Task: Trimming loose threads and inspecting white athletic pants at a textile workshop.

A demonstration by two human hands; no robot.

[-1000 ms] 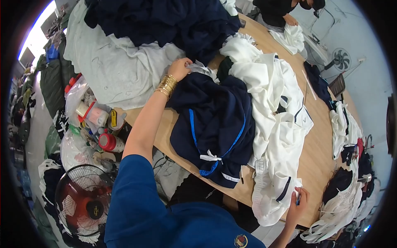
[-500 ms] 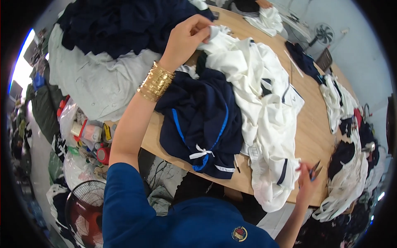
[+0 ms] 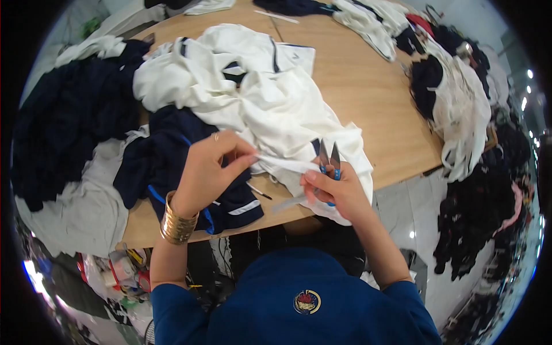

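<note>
A narrow white strip of cloth [image 3: 287,164] is stretched between my hands, over the front of the table. My left hand [image 3: 210,164], with a gold bracelet [image 3: 177,219] at the wrist, pinches one end between thumb and fingertips. In my right hand [image 3: 342,192] are small scissors [image 3: 330,164] with blue handles, blades upward and slightly apart. The strip's other end runs to my right fingers, and a blurred white tail hangs below. Just beyond lies a heap of white garments [image 3: 276,103]. Partly under my left hand is a navy garment [image 3: 155,152] with blue piping.
On the wooden table [image 3: 368,98], a dark fabric pile [image 3: 75,121] and grey cloth [image 3: 95,195] lie at the left. A thin pen-like stick [image 3: 260,191] rests near the front edge. White garments [image 3: 463,109] hang over the right edge; black cloth [image 3: 471,213] is heaped beyond.
My left hand has come back from the far end of the white heap and now holds a white strip. My right hand with the scissors has moved left to meet it. The view has turned right.
</note>
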